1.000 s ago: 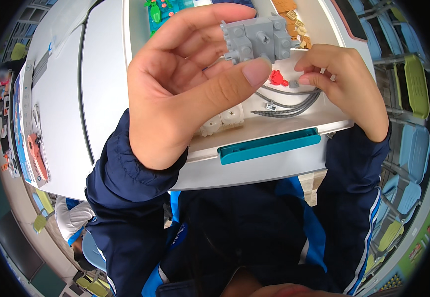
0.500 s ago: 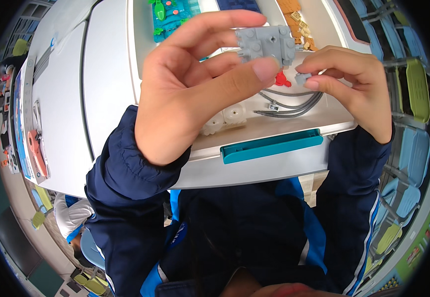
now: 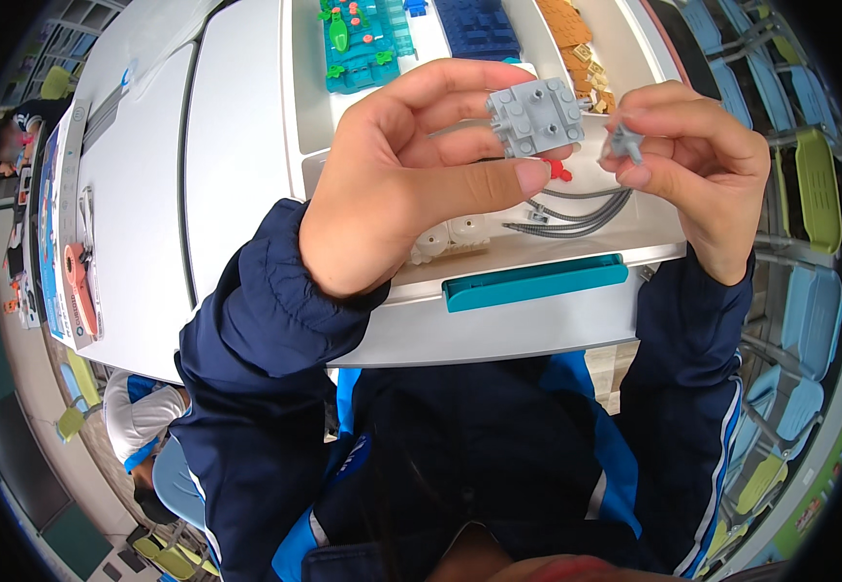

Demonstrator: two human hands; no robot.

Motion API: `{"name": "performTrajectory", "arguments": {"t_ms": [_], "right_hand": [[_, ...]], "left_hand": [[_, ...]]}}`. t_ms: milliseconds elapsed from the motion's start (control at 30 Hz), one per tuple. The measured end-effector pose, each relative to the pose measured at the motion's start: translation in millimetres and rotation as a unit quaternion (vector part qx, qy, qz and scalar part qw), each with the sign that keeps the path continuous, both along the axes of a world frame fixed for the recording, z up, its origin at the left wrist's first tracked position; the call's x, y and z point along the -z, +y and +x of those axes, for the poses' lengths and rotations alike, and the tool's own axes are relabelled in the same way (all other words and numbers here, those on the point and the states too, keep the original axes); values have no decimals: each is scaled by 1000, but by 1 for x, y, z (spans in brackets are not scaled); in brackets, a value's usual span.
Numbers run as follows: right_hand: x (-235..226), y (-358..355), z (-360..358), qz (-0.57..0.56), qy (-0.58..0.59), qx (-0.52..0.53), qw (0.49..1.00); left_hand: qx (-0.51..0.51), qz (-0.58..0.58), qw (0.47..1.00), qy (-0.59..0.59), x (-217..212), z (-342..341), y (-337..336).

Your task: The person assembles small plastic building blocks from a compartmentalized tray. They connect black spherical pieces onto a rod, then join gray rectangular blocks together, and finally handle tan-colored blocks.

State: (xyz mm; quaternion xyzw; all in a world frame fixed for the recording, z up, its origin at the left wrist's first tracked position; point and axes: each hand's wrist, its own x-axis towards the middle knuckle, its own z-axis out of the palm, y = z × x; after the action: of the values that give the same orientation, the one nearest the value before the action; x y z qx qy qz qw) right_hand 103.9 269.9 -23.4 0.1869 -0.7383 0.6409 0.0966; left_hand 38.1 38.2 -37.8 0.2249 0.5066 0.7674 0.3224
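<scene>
My left hand (image 3: pixel 421 175) grips a light grey building-brick assembly (image 3: pixel 537 116) by its left side and lower edge, thumb in front and fingers behind. Studs, round holes and small side pegs show on it. Just to the right, my right hand (image 3: pixel 697 160) pinches a small grey connector piece (image 3: pixel 624 144) with a peg sticking out of it. A narrow gap separates the two grey parts. Both hands are raised above a white compartment tray (image 3: pixel 668 223). Below them in the tray lie grey ribbed hoses (image 3: pixel 576 225), a red piece (image 3: pixel 558 170) and translucent white round parts (image 3: pixel 455 236).
The tray's far compartments hold teal bricks with green pieces (image 3: pixel 367 44), dark blue bricks (image 3: pixel 479 29) and orange-brown and tan bricks (image 3: pixel 576 44). A teal handle (image 3: pixel 537 283) fronts the tray. Leftward on the white table (image 3: pixel 241 126) lies a box (image 3: pixel 70 252). Chairs (image 3: pixel 813 301) stand at right.
The grey assembly has moved slightly right and down and turned, with its studded face more in view. The connector in my right hand has been turned, so its peg now shows.
</scene>
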Motion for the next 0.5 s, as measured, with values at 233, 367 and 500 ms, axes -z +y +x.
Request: {"name": "performTrajectory", "arguments": {"t_ms": [233,367,500], "right_hand": [[9,9,-4,82,61,-5,995],[2,-3,1,45,13,25,999],[0,-10,4,14,-22,42,999]], "left_hand": [[-4,-9,1000,-6,0,0,1],[-9,1,1000,29,1,0,2],[-11,14,999,41,1,3,3]]}}
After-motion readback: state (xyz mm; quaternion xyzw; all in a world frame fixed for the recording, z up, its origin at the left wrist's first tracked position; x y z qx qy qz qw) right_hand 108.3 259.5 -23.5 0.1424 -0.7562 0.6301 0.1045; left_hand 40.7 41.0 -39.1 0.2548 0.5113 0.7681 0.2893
